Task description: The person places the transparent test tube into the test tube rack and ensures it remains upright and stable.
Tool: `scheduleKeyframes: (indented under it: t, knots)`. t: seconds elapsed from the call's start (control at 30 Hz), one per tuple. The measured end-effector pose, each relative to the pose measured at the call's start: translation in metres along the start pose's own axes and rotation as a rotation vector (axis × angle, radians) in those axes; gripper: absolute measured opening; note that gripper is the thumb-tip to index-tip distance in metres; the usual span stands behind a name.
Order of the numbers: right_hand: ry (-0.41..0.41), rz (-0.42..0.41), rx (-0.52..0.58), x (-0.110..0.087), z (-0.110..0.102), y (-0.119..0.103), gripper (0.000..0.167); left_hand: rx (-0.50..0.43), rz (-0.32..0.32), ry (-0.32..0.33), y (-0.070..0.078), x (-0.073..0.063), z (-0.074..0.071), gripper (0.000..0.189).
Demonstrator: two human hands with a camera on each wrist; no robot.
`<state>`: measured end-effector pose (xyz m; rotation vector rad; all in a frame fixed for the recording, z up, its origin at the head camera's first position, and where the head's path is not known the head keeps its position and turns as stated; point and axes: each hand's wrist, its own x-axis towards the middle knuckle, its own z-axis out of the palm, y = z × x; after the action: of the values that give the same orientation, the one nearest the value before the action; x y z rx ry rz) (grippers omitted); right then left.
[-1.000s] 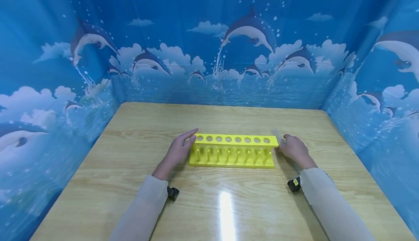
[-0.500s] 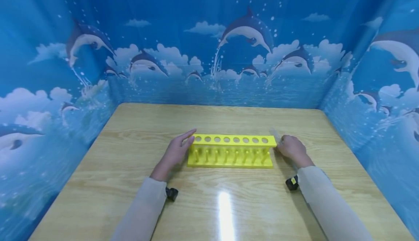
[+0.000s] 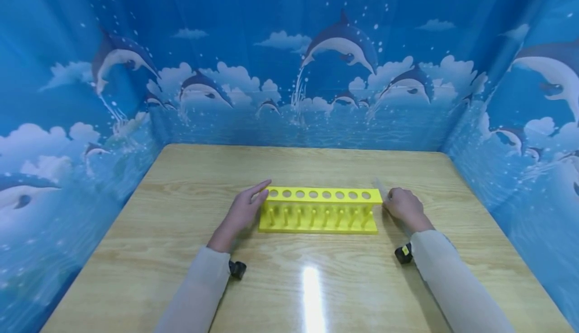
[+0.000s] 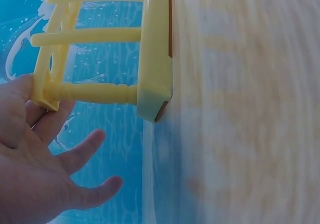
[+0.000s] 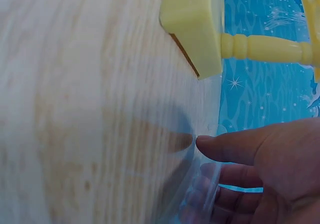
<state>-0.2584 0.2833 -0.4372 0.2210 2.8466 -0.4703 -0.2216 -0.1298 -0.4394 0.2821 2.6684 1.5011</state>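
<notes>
A yellow test tube rack (image 3: pixel 320 195) stands upright on the wooden table, with a row of round holes on top and pegs along its base. At its left end, my left hand (image 3: pixel 244 207) pinches the end of the top plate; the lower fingers spread out straight, as the left wrist view shows. Beside the rack's right end, my right hand (image 3: pixel 404 204) holds a clear, see-through tube (image 3: pixel 381 187) that slants away past the fingers. In the right wrist view, the thumb (image 5: pixel 225 148) and curled fingers lie about this tube, close to the table.
The wooden table (image 3: pixel 253 293) carries a bright light reflection at its front. A blue curtain (image 3: pixel 253 117) with dolphins and clouds borders the table at the back and both sides. Small black cameras sit on both wrists.
</notes>
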Motion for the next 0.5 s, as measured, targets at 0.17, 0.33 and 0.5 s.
scheduleKeyframes:
  t: [0.17, 0.33, 0.5]
  knots:
    - [0.005, -0.004, -0.003, 0.0012, 0.0005, 0.0003, 0.031, -0.005, 0.012, 0.002, -0.0010, 0.0006, -0.0001, 0.049]
    - [0.001, 0.002, 0.004, 0.0002, -0.0001, -0.0006, 0.030, -0.004, 0.008, 0.007, -0.0011, 0.0010, 0.0006, 0.047]
    - [0.007, 0.001, 0.012, -0.0001, 0.0006, -0.0006, 0.028, 0.001, 0.016, 0.013, -0.0014, 0.0011, 0.0010, 0.048]
